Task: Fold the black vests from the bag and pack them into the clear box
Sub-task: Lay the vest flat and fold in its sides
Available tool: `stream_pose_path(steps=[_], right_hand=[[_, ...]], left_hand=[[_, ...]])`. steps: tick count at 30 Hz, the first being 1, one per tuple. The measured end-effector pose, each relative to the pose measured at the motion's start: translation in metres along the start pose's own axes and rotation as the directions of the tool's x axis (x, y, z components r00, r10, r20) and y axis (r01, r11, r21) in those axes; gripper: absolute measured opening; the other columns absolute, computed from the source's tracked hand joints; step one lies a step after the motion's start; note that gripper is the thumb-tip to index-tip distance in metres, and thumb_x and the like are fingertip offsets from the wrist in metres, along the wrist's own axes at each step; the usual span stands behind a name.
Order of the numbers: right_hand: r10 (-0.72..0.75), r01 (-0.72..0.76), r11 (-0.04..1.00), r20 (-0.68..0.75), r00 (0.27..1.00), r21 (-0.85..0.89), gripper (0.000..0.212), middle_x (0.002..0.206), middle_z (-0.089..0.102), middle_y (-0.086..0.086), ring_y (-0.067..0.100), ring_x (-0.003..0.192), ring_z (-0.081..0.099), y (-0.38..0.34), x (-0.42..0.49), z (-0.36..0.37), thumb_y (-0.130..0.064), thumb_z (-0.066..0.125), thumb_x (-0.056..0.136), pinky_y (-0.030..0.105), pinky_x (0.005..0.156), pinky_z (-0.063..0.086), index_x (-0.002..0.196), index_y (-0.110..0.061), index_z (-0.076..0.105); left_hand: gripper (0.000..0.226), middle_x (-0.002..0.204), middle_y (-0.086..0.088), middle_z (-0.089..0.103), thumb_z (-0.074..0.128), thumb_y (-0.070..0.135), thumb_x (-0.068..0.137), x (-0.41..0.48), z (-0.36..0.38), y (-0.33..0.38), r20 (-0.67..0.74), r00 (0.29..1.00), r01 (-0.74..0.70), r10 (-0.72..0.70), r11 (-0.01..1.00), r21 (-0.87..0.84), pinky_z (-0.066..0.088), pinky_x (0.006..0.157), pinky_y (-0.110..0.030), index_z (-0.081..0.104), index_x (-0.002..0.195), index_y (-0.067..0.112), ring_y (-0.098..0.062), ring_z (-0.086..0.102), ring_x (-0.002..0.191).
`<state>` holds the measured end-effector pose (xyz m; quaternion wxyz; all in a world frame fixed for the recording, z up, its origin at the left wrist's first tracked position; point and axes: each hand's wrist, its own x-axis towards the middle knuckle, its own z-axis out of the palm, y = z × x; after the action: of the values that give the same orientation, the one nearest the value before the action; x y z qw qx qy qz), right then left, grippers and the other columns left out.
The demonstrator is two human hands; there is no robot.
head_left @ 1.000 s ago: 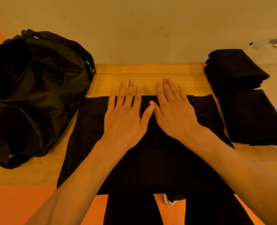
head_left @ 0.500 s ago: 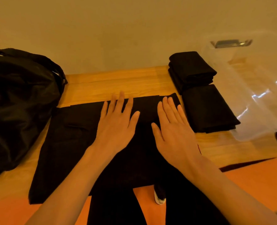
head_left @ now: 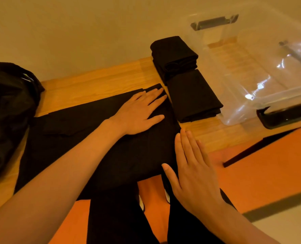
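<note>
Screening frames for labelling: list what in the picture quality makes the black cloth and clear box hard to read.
Head view: dim orange light; the spread vest and the bag sink into near-featureless black; white glare streaks on the clear box mask parts of its wall; the wide lens skews the table.

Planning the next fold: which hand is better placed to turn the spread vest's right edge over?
Right, probably: the right hand lies at the right edge of the vest, while the left hand rests flat on top of it.
</note>
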<state>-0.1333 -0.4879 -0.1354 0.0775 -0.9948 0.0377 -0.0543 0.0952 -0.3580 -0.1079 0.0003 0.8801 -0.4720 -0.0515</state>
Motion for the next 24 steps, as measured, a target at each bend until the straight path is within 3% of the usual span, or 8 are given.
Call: stream_pose_path(steps=[10, 15, 19, 24], right_hand=[[0.016, -0.016, 1.0, 0.001, 1.0, 0.008, 0.081, 0.168, 0.01, 0.016, 0.026, 0.157, 0.003, -0.001, -0.012, 0.001, -0.062, 0.016, 0.104, 0.048, 0.125, 0.019, 0.159, -0.003, 0.015], [-0.001, 0.003, 0.998, -0.036, 0.999, 0.059, 0.078, 0.169, 0.008, 0.014, 0.024, 0.157, 0.001, 0.0, -0.016, -0.005, -0.06, 0.017, 0.106, 0.045, 0.125, 0.011, 0.16, -0.005, 0.015], [-0.038, 0.04, 0.997, -0.032, 0.999, 0.063, 0.075, 0.169, 0.004, 0.012, 0.024, 0.157, 0.0, 0.002, -0.022, -0.005, -0.057, 0.017, 0.106, 0.047, 0.124, 0.013, 0.16, -0.005, 0.013], [-0.05, 0.05, 0.998, -0.009, 0.999, 0.044, 0.074, 0.169, 0.005, 0.013, 0.025, 0.157, 0.003, 0.008, -0.035, -0.001, -0.056, 0.018, 0.107, 0.047, 0.122, 0.014, 0.16, -0.005, 0.015]], left_hand=[[0.086, 0.17, -0.003, 0.008, 0.017, 0.069, 0.089, 0.01, -0.009, 0.0, 0.019, 0.999, 0.046, -0.046, 0.999, 0.022, 0.01, 0.127, -0.042, 0.015, 0.162, 0.022, -0.019, 0.006, 0.156], [0.076, 0.166, -0.007, 0.024, 0.028, 0.058, 0.095, 0.011, -0.015, 0.007, -0.115, 0.993, 0.018, -0.014, 0.999, 0.034, 0.02, 0.121, -0.039, 0.029, 0.158, 0.014, -0.025, 0.027, 0.15], [0.08, 0.171, -0.001, -0.002, 0.008, 0.064, 0.097, 0.009, -0.003, 0.013, -0.045, 0.999, -0.006, 0.007, 1.0, 0.02, -0.003, 0.127, -0.035, 0.003, 0.163, 0.018, -0.014, -0.006, 0.157], [0.076, 0.17, 0.003, -0.008, 0.005, 0.063, 0.1, 0.012, -0.006, -0.002, 0.014, 1.0, 0.012, -0.012, 1.0, -0.012, -0.002, 0.128, -0.038, -0.004, 0.163, 0.021, -0.011, -0.011, 0.156]])
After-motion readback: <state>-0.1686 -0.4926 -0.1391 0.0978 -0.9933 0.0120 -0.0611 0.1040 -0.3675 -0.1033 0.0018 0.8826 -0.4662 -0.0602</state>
